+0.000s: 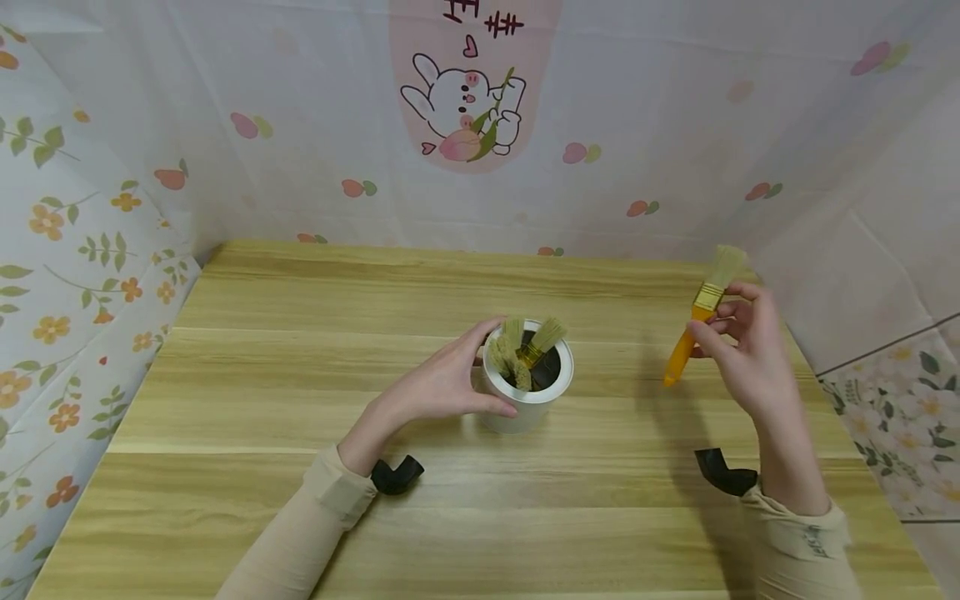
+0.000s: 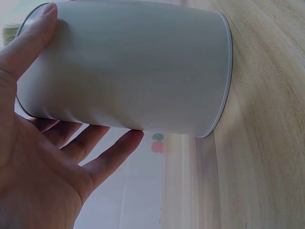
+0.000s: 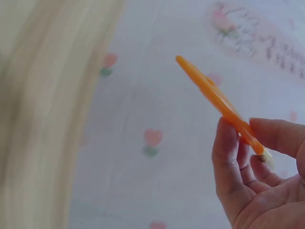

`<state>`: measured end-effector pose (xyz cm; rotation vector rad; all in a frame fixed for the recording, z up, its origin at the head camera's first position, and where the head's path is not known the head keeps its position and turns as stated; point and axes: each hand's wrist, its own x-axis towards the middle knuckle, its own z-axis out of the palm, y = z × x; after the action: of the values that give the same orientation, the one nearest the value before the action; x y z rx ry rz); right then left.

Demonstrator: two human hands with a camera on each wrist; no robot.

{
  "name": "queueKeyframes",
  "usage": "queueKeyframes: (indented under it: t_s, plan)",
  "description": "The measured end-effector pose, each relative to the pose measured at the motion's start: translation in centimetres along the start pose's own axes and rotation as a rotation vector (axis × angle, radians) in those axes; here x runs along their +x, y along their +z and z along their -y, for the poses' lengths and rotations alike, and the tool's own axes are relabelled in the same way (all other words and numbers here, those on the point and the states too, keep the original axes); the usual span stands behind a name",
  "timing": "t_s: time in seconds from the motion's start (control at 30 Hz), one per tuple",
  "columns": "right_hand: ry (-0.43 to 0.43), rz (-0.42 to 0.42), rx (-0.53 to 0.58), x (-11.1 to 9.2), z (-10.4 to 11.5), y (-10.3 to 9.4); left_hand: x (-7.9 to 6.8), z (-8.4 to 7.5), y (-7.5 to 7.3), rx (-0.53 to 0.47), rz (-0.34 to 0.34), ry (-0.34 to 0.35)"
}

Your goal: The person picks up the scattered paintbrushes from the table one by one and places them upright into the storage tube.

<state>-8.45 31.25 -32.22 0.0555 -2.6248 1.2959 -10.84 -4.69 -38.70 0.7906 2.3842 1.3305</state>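
A white round pot [image 1: 517, 419] stands near the middle of the wooden table, several pale-bristled brushes [image 1: 550, 335] inside it. Around its far-left side my left hand [image 1: 442, 385] grips it, thumb near the rim on one side and fingers on the other, as the left wrist view also shows on the pot's smooth wall [image 2: 133, 67]. To the right, above the table, my right hand [image 1: 750, 354] pinches a flat paintbrush [image 1: 703, 312] between thumb and fingers. Its bristles point up and away; the orange handle [image 3: 214, 98] slants down towards the left. The handles in the pot are hidden.
The wooden table [image 1: 300, 375] ends at a patterned cloth [image 1: 300, 167] hanging behind it. Floral cloth [image 1: 60, 275] borders the left, and another patterned sheet [image 1: 892, 375] the right. Black curved pieces [image 1: 397, 475] sit at both wrists.
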Motion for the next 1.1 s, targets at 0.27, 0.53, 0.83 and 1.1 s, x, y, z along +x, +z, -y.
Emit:
queueKeyframes:
  t_s: [0.27, 0.53, 0.83, 1.1]
  plan:
    - [-0.189, -0.069, 0.357, -0.3, 4.1, 1.5, 0.1, 0.0, 0.0, 0.009, 0.001, -0.003]
    - [-0.410, -0.057, 0.620, -0.7, 7.4, 4.1, 0.0, 0.0, 0.0, 0.005, 0.001, -0.007]
    - [-0.448, 0.015, 0.497, -1.3, 9.2, 6.7, 0.0, 0.1, 0.0, 0.003, -0.001, -0.001]
    - [-0.445, 0.095, 0.017, -1.9, 8.7, 7.9, 0.0, 0.2, -0.1, -0.010, 0.008, 0.009]
